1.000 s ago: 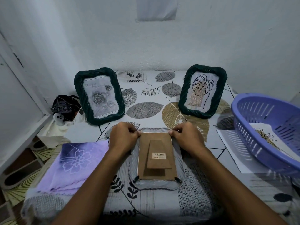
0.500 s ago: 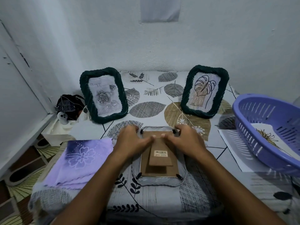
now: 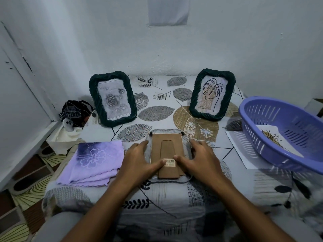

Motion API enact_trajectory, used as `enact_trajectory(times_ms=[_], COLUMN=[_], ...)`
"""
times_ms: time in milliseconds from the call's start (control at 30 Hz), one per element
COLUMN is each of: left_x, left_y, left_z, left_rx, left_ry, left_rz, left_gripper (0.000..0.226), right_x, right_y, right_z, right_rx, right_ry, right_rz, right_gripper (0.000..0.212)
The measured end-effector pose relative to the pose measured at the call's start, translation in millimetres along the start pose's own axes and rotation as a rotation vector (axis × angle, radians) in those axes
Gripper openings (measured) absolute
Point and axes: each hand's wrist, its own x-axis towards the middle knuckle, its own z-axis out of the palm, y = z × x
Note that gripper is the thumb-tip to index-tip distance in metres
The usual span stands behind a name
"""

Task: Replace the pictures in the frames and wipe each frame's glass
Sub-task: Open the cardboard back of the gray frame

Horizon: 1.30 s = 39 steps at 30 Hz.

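Pressing thumbs of spread, flat left hand [image 3: 138, 158] and right hand [image 3: 197, 157] onto brown backing board [image 3: 167, 151] of face-down frame [image 3: 187, 137] lying near centre; likely needing lifting the board next.

Lilac flower-print cloth [image 3: 94, 159], dark green (perhaps teal) frames [image 3: 112, 98], leaf-patterned tablecloth [image 3: 157, 112], purple basket [image 3: 272, 137]

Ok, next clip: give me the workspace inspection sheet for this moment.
Surface: leaf-print cloth over the table.
Job's things: face-down frame, backing board up; two standing frames, rose frame, leaf frame; purple cloth; basket holding a print.
Clutter: dark bag, loose sheet.
Hands: left hand and right hand press flat on the frame's back.
Cables: nothing seen.
Surroundings: white walls, patterned floor.
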Motion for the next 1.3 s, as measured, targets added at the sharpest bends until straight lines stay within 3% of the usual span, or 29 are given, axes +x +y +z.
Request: enact_trajectory(times_ms=[300,567,900,1300], left_x=[-21.3,-16.7,-11.2,-10.7], left_y=[-8.8,-3.8,-7.5,-7.9], left_z=[-18.1,-21.9,-25.0,-29.5], left_rx=[-0.093,-0.308,-0.562,-0.743], left_ry=[0.059,-0.155,-0.227,-0.272], left_rz=[-0.181,-0.275,-0.425,-0.489], left_gripper=[0.055,0.046,0.044,0.04], right_x=[-22.1,-21.6,-11.7,-8.9], right_y=[3.2,4.7,7.8,14.2], right_z=[-24.1,-21.1,-21.8,-19.3], right_rx=[0.249,0.533,0.703,0.84], right_ry=[-0.146,-0.313,-0.386,-0.393], right_rz=[0.088,0.231,0.327,0.368], right_gripper=[0.041,0.06,0.046,0.036])
